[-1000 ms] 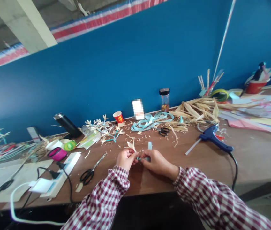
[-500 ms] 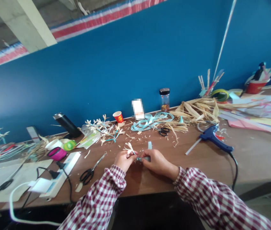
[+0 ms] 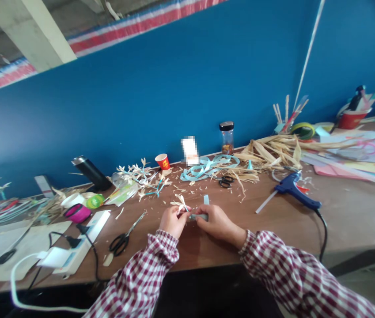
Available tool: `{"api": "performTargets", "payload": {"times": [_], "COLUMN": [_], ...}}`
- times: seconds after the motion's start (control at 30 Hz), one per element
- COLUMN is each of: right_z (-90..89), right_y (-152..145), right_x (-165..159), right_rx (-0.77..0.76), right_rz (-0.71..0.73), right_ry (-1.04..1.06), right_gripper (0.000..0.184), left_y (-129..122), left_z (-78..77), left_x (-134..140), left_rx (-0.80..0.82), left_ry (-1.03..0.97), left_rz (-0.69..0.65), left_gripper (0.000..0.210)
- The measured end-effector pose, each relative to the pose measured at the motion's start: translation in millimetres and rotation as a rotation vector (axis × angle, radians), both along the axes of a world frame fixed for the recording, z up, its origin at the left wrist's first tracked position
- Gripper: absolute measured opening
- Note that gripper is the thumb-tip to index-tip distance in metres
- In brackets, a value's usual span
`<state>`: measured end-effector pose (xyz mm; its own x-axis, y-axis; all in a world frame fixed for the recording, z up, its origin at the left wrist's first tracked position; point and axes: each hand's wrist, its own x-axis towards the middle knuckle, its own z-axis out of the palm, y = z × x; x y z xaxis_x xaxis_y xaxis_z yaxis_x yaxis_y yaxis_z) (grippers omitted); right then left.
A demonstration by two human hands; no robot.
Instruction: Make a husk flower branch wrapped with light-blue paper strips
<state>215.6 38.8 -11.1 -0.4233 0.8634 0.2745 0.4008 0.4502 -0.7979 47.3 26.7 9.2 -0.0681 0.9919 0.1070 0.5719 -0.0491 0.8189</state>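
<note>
My left hand is closed, pinching the stem of a small corn-husk flower whose pale petals point up and away from me. Close beside it, my right hand is also closed and grips a light blue ribbon. One end of that ribbon stretches toward the flower stem between the two hands, and another piece of it stands up beyond my right fingers. Where ribbon and stem meet is too small to make out clearly.
Scissors and a white power strip lie to the left. A blue glue gun rests at right. Behind are finished flower sprigs, a paper cup, coiled ribbon, small black scissors, a jar and dried husks.
The flower in my left hand has turned slightly and tilts a little more to the right. The ribbon between the hands now looks straighter. My right hand has barely moved.
</note>
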Motion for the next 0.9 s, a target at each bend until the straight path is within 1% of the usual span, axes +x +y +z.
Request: {"api": "performTargets", "payload": {"times": [0.03,0.13,0.2,0.27,0.37,0.5,0.57,0.73,0.8,0.9], "right_z": [0.0,1.6,3.4,4.6,4.0,0.0,-1.3,1.2,3.4,5.8], "right_y": [-0.2,-1.3,-2.1,-2.3,-1.3,-0.2,-0.4,-2.6,-3.4,-3.5], "right_x": [0.1,0.8,1.4,1.8,1.7,1.3,1.3,1.9,2.2,2.2], "right_rx": [-0.006,0.016,0.071,0.133,0.190,0.210,0.217,0.225,0.191,0.090], "right_rz": [-0.013,-0.057,-0.036,0.020,0.067,0.067,0.057,0.053,0.048,-0.006], "right_ry": [0.018,0.078,0.113,0.124,0.077,-0.005,-0.022,0.011,0.058,0.128], "right_gripper": [0.013,0.027,0.032,0.032,0.035,0.039,0.036,0.016,0.015,0.018], "left_y": [0.1,1.2,2.5,3.7,4.3,3.1,2.5,2.5,2.7,2.3], "left_z": [0.6,2.9,4.6,6.0,7.2,7.2,7.3,8.5,8.3,6.4], "left_x": [0.9,2.9,3.1,2.6,1.8,2.4,3.3,5.1,4.8,4.0], "left_rx": [0.005,0.009,0.008,0.010,0.014,0.018,0.019,0.026,0.036,0.047], "left_ry": [-0.007,-0.029,-0.038,-0.041,-0.045,-0.042,-0.040,-0.037,-0.032,-0.016], "left_rz": [0.002,0.022,0.047,0.072,0.089,0.097,0.104,0.109,0.114,0.117], "left_gripper": [0.010,0.011,0.012,0.011,0.009,0.008,0.009,0.010,0.010,0.012]}}
